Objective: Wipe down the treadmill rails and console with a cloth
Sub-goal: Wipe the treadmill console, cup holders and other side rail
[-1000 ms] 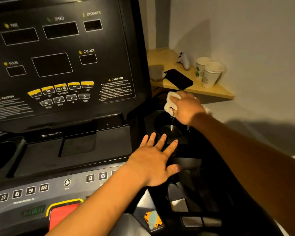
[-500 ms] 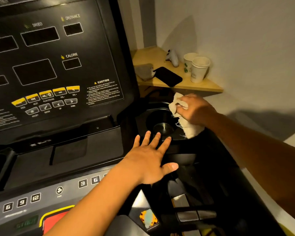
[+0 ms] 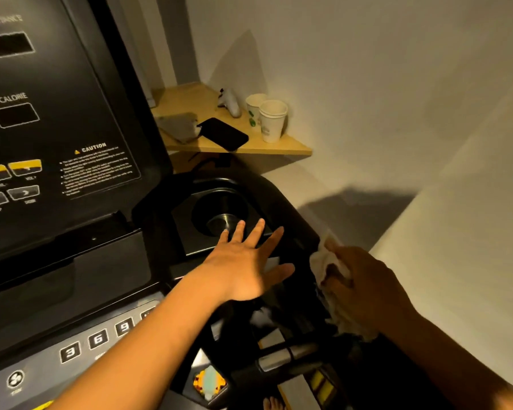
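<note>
The black treadmill console fills the left, with its display windows and yellow buttons. A round cup holder sits in the console's right wing. My left hand rests flat, fingers spread, on the black surface just in front of the cup holder. My right hand grips a crumpled white cloth against the outer right edge of the console wing, where the right rail with its silver grip begins. Part of the cloth hangs below my right palm.
A wooden corner shelf behind the console holds two paper cups, a black phone, a grey cloth and a small white object. A white wall runs close along the right. Number buttons lie at the lower left.
My right hand has dragged the cloth from the far rim of the cup holder back along the right edge toward me. My view has swung right. My left hand stayed flat.
</note>
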